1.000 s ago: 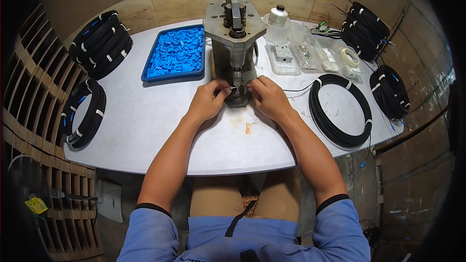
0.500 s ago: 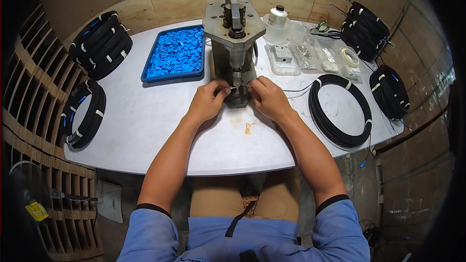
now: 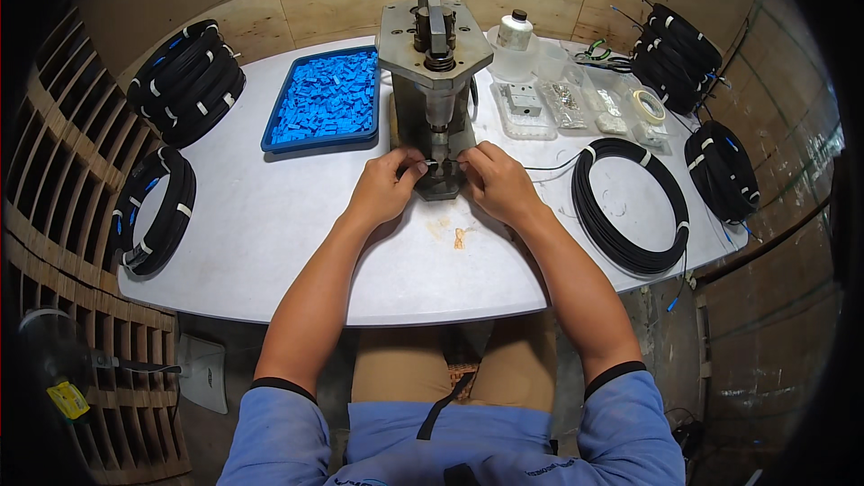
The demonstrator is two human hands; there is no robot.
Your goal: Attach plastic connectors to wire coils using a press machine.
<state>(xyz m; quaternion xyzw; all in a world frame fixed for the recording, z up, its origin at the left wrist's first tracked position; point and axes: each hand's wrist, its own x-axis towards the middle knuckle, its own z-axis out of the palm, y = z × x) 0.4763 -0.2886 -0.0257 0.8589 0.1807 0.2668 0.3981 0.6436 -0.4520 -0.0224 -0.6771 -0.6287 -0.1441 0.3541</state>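
Left hand point(image 3: 391, 182): we see thumb and forefinger pinched together on a small piece point(image 3: 432, 162), low at the front of the press point(image 3: 438, 94). Right hand point(image 3: 497, 182): fingertips appear closed on a thin black cable point(image 3: 551, 168), level with the left pinch; the exact contact is hidden.

Risks, our judgement: the ram point(image 3: 439, 115) stands just above the gap between both grips, so a stroke with fingers this near could nip them. A slight tilt in either pinch could leave the piece crooked under the ram. Drag from the coil could pull the cable rightward out of line.

Orientation: beside the right grip the cable's long axis lies crosswise, left to right. Its held end seems to point left, toward the left fingertips; we cannot tell whether it meets the piece.

Farther right of the grip, the cable curves up into the black coil point(image 3: 589, 216).
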